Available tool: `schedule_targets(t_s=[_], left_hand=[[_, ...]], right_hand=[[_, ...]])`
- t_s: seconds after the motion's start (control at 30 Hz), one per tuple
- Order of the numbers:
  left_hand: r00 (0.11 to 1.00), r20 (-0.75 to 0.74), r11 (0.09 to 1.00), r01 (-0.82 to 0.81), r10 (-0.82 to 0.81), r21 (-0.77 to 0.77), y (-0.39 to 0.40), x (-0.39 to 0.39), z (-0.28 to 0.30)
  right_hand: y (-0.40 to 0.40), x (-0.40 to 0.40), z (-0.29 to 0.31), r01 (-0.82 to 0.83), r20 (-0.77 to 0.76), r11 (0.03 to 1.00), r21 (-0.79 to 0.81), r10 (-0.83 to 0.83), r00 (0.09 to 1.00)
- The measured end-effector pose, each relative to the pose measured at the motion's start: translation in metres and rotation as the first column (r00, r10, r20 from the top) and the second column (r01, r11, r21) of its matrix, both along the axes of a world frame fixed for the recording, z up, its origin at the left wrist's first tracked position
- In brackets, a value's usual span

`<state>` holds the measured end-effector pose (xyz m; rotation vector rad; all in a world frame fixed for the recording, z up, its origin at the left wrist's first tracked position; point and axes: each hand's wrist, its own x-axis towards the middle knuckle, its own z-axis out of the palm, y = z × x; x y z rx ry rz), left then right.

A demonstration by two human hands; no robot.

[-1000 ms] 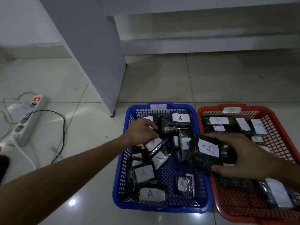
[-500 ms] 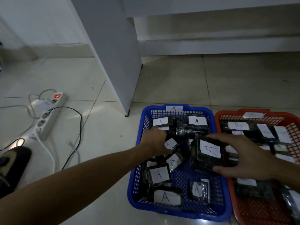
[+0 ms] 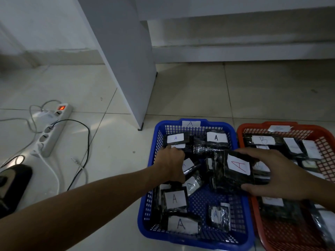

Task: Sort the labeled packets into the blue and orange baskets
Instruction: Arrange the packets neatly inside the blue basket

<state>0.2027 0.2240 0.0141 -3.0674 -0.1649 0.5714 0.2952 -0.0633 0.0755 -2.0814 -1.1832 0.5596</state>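
An "A" packet poised over the blue basket, ready to be dropped in

The blue plastic lattice basket (image 3: 153, 180), tagged "A" on its far rim, already holds many black wrapped packets with white "A" labels; the orange plastic lattice basket (image 3: 324, 142) sits just beside it on the right, holding "B" packets. Over the blue basket's right edge, the right hand (image 3: 279, 175) grips a black packet with a red "A" label (image 3: 237, 166) between thumb and curled fingers. Inside the blue basket, the left hand (image 3: 170, 164) rests among the packets, fingers curled; whether it holds one cannot be told. Next, probably: release the packet inward, clear of the shared rim.
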Motion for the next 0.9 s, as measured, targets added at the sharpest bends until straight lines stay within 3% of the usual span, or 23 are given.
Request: schedule_targets(t_s=[0.23, 0.63, 0.9], left_hand=[[1.0, -0.002, 0.999, 0.003, -0.003, -0.05, -0.002, -0.002, -0.004], [0.991, 0.135, 0.994, 0.012, 0.004, -0.111, -0.014, -0.012, -0.013], [0.998, 0.056, 0.967, 0.051, -0.039, -0.249, 0.004, -0.005, -0.015]], right_hand=[[0.003, 0.001, 0.003, -0.011, -0.005, 1.0, 0.014, 0.011, 1.0], [-0.001, 0.003, -0.001, -0.001, 0.022, 1.0, 0.002, 0.001, 1.0], [-0.004, 0.004, -0.004, -0.003, -0.003, 1.0, -0.012, 0.003, 1.0]])
